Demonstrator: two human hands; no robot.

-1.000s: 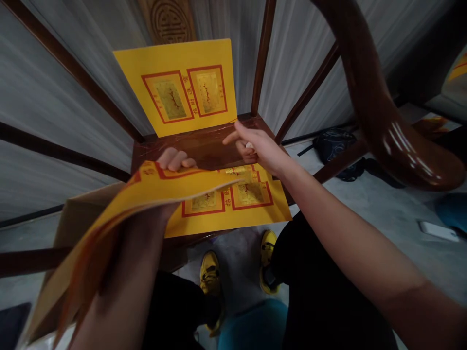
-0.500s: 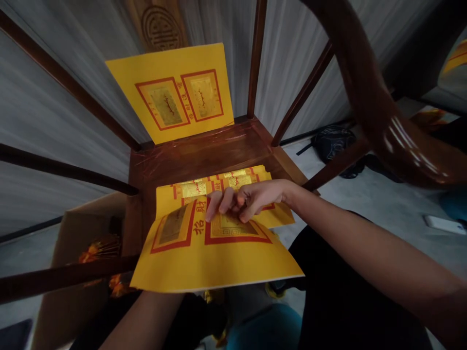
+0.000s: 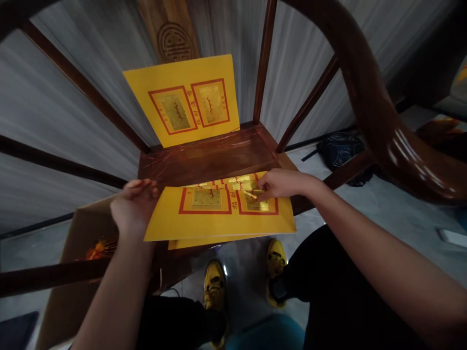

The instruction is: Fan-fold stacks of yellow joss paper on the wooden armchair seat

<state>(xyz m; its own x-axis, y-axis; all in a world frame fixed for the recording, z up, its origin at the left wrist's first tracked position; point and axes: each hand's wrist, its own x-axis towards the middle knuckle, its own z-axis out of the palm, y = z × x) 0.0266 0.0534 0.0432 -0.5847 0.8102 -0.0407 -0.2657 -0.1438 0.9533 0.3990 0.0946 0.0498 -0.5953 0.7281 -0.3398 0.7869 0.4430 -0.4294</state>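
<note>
A yellow paper sheet (image 3: 219,223) with red-bordered gold panels and red characters lies on top of a stack of similar sheets (image 3: 215,243), across the front of the dark wooden chair seat (image 3: 207,163). My right hand (image 3: 280,187) rests its fingertips on the top sheet's right gold panel. My left hand (image 3: 134,206) is raised beside the sheet's left edge, palm open and holding nothing. Another yellow sheet (image 3: 182,97) with matching panels stands against the chair back.
A cardboard box (image 3: 76,262) below left holds orange-tipped sticks. Chair spindles and a curved glossy armrest (image 3: 379,102) surround the seat. My yellow shoes (image 3: 215,284) stand below, with a dark bag (image 3: 341,153) and a white object (image 3: 452,237) on the floor at right.
The sheet once curving from my left hand now lies flat on the stack. My left hand has moved left and let go, and my right hand has shifted onto the sheet's right panel.
</note>
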